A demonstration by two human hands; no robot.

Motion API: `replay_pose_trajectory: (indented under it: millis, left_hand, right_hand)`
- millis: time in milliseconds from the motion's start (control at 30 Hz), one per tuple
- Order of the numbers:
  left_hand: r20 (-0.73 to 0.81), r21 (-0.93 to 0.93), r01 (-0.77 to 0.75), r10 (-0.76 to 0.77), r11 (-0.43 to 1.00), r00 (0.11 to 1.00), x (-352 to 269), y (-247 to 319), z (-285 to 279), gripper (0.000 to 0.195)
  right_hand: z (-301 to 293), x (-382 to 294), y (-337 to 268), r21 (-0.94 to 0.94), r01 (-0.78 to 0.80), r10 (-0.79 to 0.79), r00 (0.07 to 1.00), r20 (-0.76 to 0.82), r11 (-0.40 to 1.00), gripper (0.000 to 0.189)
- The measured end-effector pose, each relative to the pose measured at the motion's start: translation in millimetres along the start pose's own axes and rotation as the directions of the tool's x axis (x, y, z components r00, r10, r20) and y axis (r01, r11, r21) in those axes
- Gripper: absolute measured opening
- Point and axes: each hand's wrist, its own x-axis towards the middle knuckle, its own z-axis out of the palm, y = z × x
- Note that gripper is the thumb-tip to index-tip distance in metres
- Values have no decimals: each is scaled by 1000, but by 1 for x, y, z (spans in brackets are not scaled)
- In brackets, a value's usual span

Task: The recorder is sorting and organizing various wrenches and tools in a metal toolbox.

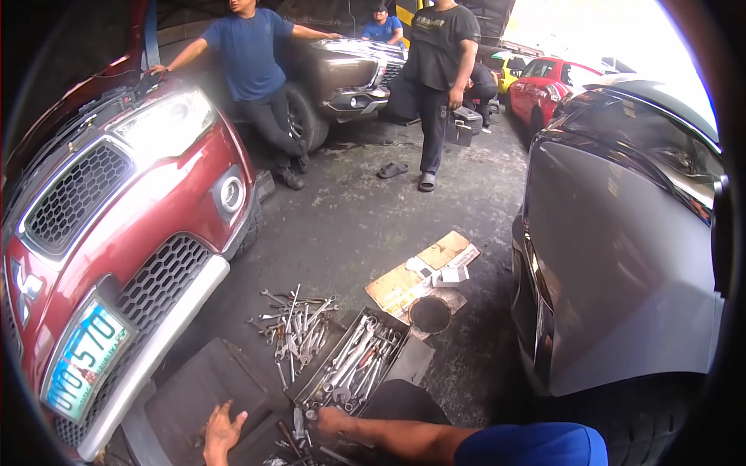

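A long metal toolbox (402,351) lies open on the floor in front of me, filled with combination wrenches (356,355). My right hand (335,420) is at its near end, fingers curled by some metal tools; what it grips, if anything, is too blurred to tell. Over a dark seat-like pad (204,378), my left hand (223,430) has its fingers spread and holds nothing. Left of the toolbox, a pile of loose wrenches (300,332) is spread on the floor. More tools (294,440) lie between my hands.
Flattened cardboard (387,286) and a round dark container (430,316) are beyond the toolbox. A red car's front (175,175) stands close at left, a grey car (618,262) at right. Several people are ahead, one (247,58) leaning between vehicles, another (440,76) standing near a loose slipper (393,170).
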Motion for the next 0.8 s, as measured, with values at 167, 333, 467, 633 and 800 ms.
replay_pose_trajectory:
  millis: [167,333,467,633,800]
  left_hand:
    - [55,183,-4,-6,983,998,62,-37,26,99]
    - [203,331,-272,214,904,956,108,-71,52,110]
    - [130,271,-328,304,905,944,113,-92,76,97]
    - [-19,208,-303,314,930,949,80,-99,110,87]
    - [-149,150,-311,333,938,931,78,-100,114,98]
  right_hand:
    - [-25,8,-8,149,-82,94,993,-76,986,77]
    - [-57,-27,-28,458,34,111,951,-288,889,98]
    - [-107,-74,-56,531,41,181,916,-359,846,100]
    - [-174,-123,-94,486,-10,213,907,-364,874,98]
    - [-190,-157,-112,380,-70,196,932,-306,922,87]
